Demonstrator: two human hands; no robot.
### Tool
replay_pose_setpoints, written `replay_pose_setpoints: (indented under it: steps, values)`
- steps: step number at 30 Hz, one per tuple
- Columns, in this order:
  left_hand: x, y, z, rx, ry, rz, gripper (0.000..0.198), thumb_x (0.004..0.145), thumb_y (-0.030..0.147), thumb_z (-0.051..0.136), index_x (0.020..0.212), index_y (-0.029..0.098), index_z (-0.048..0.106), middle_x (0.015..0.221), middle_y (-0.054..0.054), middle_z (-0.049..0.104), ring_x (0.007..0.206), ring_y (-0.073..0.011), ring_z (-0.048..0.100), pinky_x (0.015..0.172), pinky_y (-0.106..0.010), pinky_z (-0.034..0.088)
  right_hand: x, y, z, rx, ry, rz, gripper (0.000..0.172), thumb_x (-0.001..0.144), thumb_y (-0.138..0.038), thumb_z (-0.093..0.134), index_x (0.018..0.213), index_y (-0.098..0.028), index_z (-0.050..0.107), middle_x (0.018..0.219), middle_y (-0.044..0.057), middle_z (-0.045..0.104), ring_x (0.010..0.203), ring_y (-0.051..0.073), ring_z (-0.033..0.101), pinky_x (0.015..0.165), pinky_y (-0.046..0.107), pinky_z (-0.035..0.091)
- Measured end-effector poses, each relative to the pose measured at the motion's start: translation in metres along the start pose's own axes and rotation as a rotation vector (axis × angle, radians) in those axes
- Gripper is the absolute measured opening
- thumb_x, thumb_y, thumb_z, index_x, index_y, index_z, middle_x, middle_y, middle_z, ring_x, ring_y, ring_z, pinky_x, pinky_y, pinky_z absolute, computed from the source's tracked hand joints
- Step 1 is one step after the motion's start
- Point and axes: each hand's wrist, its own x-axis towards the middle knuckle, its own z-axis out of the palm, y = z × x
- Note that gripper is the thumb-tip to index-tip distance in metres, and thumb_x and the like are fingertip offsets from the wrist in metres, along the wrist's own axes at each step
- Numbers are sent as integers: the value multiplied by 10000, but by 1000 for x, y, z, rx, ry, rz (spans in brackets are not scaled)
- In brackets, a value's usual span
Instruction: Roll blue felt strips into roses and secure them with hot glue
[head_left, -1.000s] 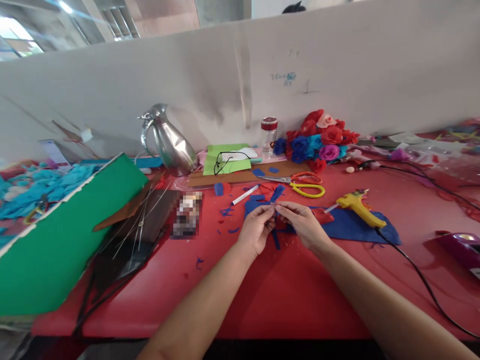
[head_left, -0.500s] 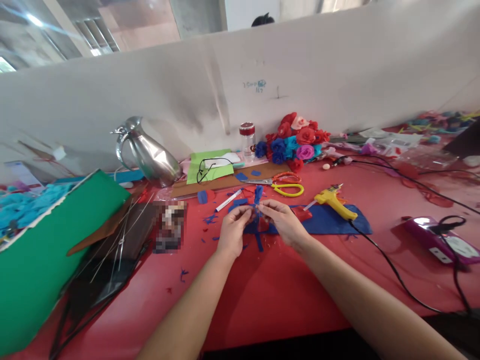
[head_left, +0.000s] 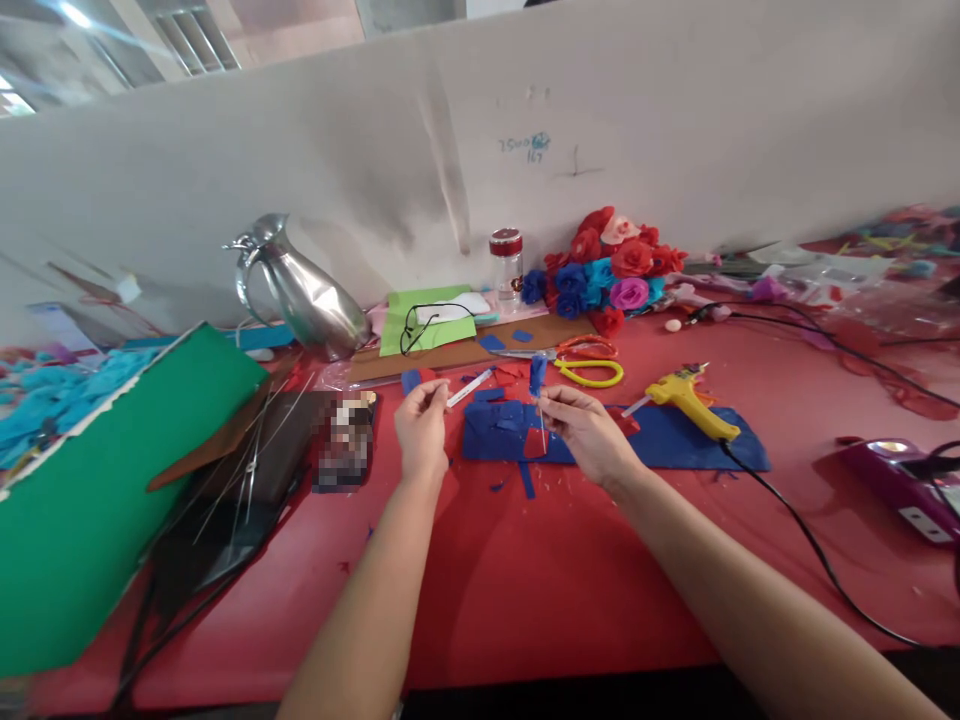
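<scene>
My right hand (head_left: 585,430) pinches a thin wire with a small rolled blue felt bud (head_left: 537,374) at its top, held upright above a blue felt sheet (head_left: 660,450) on the red table (head_left: 570,590). My left hand (head_left: 421,425) hovers to the left of it, fingers pinched together near a white pen (head_left: 469,388); what it holds, if anything, is too small to make out. Blue felt scraps (head_left: 525,480) lie below both hands.
A yellow glue gun (head_left: 686,398) with a black cord rests on the blue felt. Yellow and orange scissors (head_left: 589,370), a bunch of felt roses (head_left: 607,275), a jar (head_left: 507,262), a steel jug (head_left: 296,290), glasses, a green board (head_left: 105,480), wires and a purple power strip (head_left: 907,480) surround the hands.
My hands have come apart: the left one moved left and up away from the blue bud, which stays in my right hand. The view shifted slightly.
</scene>
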Motion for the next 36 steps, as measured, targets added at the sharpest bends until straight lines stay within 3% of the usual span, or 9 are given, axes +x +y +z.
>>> replay_pose_setpoints:
  steps: [3,9,13,17,25,33,36]
  values:
    - [9,-6,-7,155,-50,11,155,743,276,620,817,162,697,679,-4,654,606,-119,541,624,-235,421,-1,0,1,-35,-9,14,215,613,-361,767,633,-206,620,618,-33,530,584,102,403,581,270,305]
    - [9,-13,-8,789,-184,125,119,750,280,638,783,183,697,873,-75,682,781,-201,615,736,-307,449,-1,-1,2,-39,29,52,249,557,-367,794,617,-199,621,619,-29,545,592,98,423,580,265,312]
    - [5,-16,-6,942,-203,186,148,687,294,718,790,200,666,919,-70,650,880,-221,604,757,-312,454,-1,1,3,-54,44,68,239,546,-362,794,625,-200,637,622,-27,564,589,98,421,580,268,306]
    - [7,-19,-6,804,-215,172,54,707,189,667,703,196,613,764,-20,650,759,-167,603,719,-272,442,-2,5,4,-55,49,76,225,540,-351,790,624,-199,648,614,-29,564,576,94,407,573,268,299]
    - [5,-16,-2,494,-157,141,63,691,201,618,657,199,565,605,27,612,611,-133,587,623,-236,428,-1,9,2,-98,15,48,200,596,-362,757,645,-204,644,617,-32,532,564,98,368,573,278,284]
    - [2,-7,-1,106,-289,-175,143,624,260,698,690,160,620,576,14,622,507,-96,539,564,-228,433,-1,10,2,-98,11,49,214,595,-371,757,638,-197,641,604,-33,511,570,99,351,571,276,267]
    - [3,-7,-1,84,-264,-164,177,611,213,706,769,154,652,584,18,628,528,-100,553,592,-236,449,-2,9,3,-87,15,58,223,578,-375,768,640,-198,646,608,-31,529,568,99,357,571,275,269]
